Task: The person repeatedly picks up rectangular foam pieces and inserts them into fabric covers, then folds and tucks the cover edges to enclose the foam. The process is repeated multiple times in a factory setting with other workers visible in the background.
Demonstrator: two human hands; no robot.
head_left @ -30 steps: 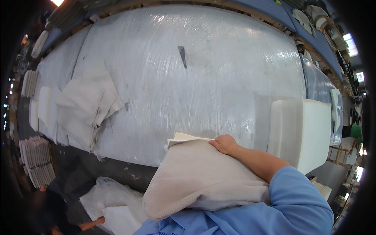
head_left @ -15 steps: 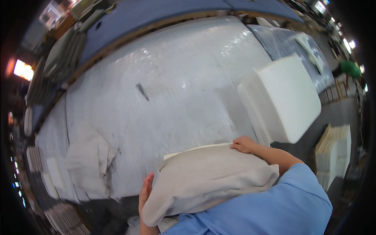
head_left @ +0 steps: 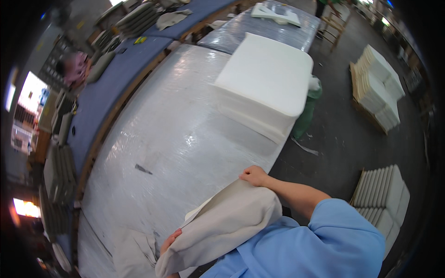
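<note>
Beige fabric cover (head_left: 222,222) sat at the near edge of the plastic-wrapped table (head_left: 139,143), bulging, soft, creased, its lower side against the blue shirt (head_left: 315,241). Thin rim of cream foam (head_left: 197,210) showed along its upper edge. Right hand (head_left: 254,176): fingers curled tight on the cover's upper right corner. Left hand (head_left: 171,240): fingers along its left end, grip unclear, thumb hidden. Glossy, wrinkled film spread between cover and smooth, round-cornered white foam block (head_left: 266,69) by the table's right end.

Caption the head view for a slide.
Right hand grips beige cloth, left hand against it, at a plastic-wrapped table.
</note>
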